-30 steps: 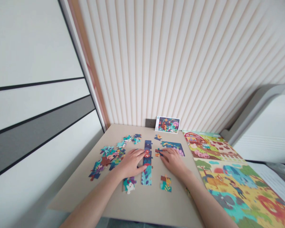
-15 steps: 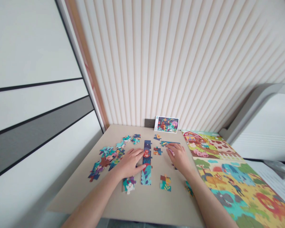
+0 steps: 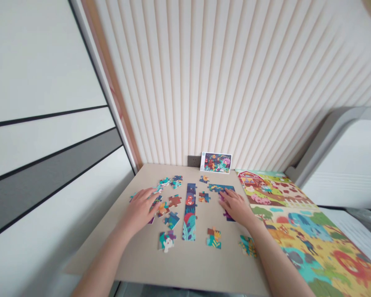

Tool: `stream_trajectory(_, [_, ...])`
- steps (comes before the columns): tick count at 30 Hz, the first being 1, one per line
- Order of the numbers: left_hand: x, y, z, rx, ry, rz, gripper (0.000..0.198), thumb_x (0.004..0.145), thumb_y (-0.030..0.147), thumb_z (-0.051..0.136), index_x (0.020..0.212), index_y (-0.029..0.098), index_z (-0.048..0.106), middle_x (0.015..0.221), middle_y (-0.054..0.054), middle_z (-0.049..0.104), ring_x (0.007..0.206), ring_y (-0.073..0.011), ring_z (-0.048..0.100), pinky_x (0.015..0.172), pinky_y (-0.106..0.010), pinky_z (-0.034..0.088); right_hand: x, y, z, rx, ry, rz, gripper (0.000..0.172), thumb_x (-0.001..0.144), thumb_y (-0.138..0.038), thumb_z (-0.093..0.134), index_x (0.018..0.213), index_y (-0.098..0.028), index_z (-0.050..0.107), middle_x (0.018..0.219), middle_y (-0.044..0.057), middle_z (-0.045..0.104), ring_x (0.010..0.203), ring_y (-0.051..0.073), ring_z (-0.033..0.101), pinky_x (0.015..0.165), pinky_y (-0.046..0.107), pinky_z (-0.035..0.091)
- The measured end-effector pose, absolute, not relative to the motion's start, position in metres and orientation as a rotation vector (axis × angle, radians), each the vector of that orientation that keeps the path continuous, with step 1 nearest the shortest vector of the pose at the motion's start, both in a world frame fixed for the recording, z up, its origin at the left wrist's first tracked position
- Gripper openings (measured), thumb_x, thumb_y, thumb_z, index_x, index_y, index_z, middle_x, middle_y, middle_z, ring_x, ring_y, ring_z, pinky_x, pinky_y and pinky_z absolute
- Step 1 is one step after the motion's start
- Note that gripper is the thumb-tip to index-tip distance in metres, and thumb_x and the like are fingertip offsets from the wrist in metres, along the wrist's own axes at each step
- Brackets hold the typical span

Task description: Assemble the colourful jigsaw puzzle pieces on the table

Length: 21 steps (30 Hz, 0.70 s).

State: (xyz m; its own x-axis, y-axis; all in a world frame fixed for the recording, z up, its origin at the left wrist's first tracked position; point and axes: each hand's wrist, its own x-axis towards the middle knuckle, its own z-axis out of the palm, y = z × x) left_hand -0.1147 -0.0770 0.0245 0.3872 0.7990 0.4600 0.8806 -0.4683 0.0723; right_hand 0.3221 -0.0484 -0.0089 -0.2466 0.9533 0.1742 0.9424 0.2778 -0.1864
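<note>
Colourful jigsaw pieces lie on a beige board [image 3: 185,260]. My left hand [image 3: 140,209] lies flat, fingers spread, on the heap of loose pieces [image 3: 160,202] at the left. A tall joined strip of pieces [image 3: 190,210] runs down the middle. My right hand [image 3: 235,205] rests flat, fingers stretched, on a joined blue block of pieces [image 3: 224,192] at the right. Single pieces lie near: a small one [image 3: 204,197] between strip and block, one with a white figure [image 3: 167,240], one with orange leaves [image 3: 214,238], and one [image 3: 248,246] by my right forearm.
A reference picture card [image 3: 215,162] leans against the ribbed wall at the board's far edge. A large bright farm-scene play mat [image 3: 299,222] lies to the right of the board. White and grey panels stand at the left, a white cabinet at the right.
My left hand has left the middle strip and moved left onto the heap of loose pieces. My right hand let go of the small piece and moved onto the blue block.
</note>
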Motion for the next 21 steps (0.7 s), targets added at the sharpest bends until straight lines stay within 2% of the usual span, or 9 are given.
stream_trajectory(6, [-0.147,-0.123,-0.002,-2.430,-1.553,-0.619,0.039,0.099,0.042,0.053,0.133,0.026,0.063,0.136,-0.008,0.062,0.123,-0.0276,0.060,0.110,-0.046,0.047,0.333,-0.042,-0.018,-1.786,-2.323,0.108,0.050,0.104,-0.046,0.037,0.150,-0.031,0.049,0.158,0.008,0.044,0.145,0.026,0.041,0.118,0.049,0.030])
stream_trajectory(11, [-0.159,-0.147,-0.032,-2.305,-1.692,-0.782,0.043,0.100,0.038,0.050,0.140,0.024,0.056,0.141,-0.011,0.059,0.126,-0.0274,0.058,0.108,-0.046,0.049,0.334,-0.039,-0.021,-1.767,-2.304,0.096,0.051,0.103,-0.048,0.035,0.149,-0.031,0.050,0.158,0.008,0.044,0.146,0.026,0.040,0.118,0.049,0.031])
stream_trajectory(21, [-0.147,-0.152,-0.026,-2.295,-1.823,-0.749,0.031,0.101,0.034,0.049,0.125,0.024,0.066,0.138,-0.008,0.059,0.125,-0.0258,0.058,0.110,-0.048,0.047,0.339,-0.032,-0.036,-1.742,-2.293,0.025,0.051,0.101,-0.048,0.038,0.147,-0.031,0.052,0.155,0.009,0.048,0.143,0.028,0.043,0.116,0.050,0.034])
